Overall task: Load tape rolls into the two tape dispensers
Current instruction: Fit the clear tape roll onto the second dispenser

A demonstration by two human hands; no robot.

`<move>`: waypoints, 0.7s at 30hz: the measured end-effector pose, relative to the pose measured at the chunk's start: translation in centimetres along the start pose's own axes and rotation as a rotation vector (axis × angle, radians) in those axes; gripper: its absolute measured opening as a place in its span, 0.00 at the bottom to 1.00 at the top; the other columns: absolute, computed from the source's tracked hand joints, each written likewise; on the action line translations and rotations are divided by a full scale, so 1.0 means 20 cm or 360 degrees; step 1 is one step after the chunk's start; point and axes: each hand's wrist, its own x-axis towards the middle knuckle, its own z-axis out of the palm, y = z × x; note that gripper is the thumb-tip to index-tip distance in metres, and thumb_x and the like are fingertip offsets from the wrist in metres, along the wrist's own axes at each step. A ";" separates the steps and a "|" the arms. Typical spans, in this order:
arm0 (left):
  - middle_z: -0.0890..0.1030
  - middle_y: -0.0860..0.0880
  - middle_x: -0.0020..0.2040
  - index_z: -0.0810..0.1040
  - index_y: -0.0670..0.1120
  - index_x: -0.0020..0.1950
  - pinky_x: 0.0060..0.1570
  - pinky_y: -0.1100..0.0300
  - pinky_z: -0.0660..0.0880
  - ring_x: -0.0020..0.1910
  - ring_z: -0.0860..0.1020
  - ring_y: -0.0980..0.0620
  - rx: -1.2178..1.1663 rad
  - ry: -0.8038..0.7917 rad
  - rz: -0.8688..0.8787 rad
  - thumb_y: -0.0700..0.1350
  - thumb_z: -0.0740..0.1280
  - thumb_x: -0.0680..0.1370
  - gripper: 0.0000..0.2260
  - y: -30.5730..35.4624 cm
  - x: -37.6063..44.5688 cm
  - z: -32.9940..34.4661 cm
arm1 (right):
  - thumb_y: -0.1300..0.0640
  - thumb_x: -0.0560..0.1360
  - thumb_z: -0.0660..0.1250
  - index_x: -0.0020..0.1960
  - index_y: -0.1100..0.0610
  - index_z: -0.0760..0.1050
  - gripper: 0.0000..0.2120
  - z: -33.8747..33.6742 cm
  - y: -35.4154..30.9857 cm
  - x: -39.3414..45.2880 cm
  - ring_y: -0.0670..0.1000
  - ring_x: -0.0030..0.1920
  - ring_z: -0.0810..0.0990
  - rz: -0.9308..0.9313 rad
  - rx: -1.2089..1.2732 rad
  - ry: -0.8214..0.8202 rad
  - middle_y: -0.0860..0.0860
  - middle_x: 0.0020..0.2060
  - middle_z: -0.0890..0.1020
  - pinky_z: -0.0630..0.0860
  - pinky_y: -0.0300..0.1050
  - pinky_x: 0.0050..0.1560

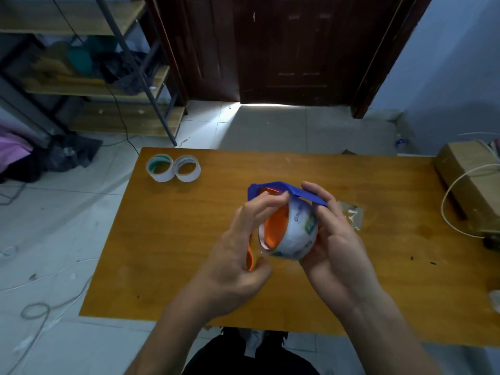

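Observation:
Above the middle of the wooden table (pixel 167 266) I hold a blue and orange tape dispenser (pixel 273 188) with a clear tape roll (pixel 293 234) seated on its orange hub. My right hand (pixel 332 239) cups the roll and the dispenser's blue frame from the right. My left hand (pixel 238 250) grips the left side, fingers on the orange hub and thumb near the lower orange part. Two empty white tape cores (pixel 159 168) (pixel 187 169) lie side by side at the table's far left corner. A second dispenser is not in view.
A cardboard box (pixel 470 177) with a white cable over it sits at the table's right edge. A scrap of clear tape (pixel 351 215) lies right of my hands. A metal shelf rack (pixel 89 85) stands far left, a dark door behind. Cables lie on the floor.

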 end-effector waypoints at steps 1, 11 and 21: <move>0.72 0.53 0.78 0.69 0.55 0.75 0.78 0.46 0.68 0.82 0.64 0.52 -0.0028 0.0132 0.0043 0.24 0.65 0.71 0.38 0.00 -0.01 0.01 | 0.57 0.85 0.57 0.66 0.52 0.78 0.15 0.00 0.01 0.00 0.59 0.58 0.85 -0.0026 0.0022 0.0022 0.60 0.61 0.85 0.84 0.52 0.50; 0.82 0.54 0.69 0.84 0.57 0.64 0.67 0.52 0.76 0.70 0.79 0.52 -0.0735 0.0348 -0.0676 0.54 0.71 0.72 0.20 -0.11 -0.09 0.16 | 0.55 0.80 0.61 0.66 0.52 0.76 0.16 0.01 -0.01 -0.01 0.56 0.57 0.84 -0.0202 0.0208 -0.0039 0.56 0.59 0.85 0.80 0.50 0.56; 0.82 0.59 0.53 0.87 0.52 0.49 0.58 0.57 0.75 0.60 0.78 0.49 0.0277 0.0671 -0.0063 0.58 0.76 0.74 0.11 -0.13 -0.06 0.09 | 0.51 0.78 0.63 0.77 0.57 0.70 0.29 0.00 -0.02 0.02 0.54 0.56 0.87 -0.0062 0.0320 0.0065 0.56 0.58 0.86 0.80 0.54 0.64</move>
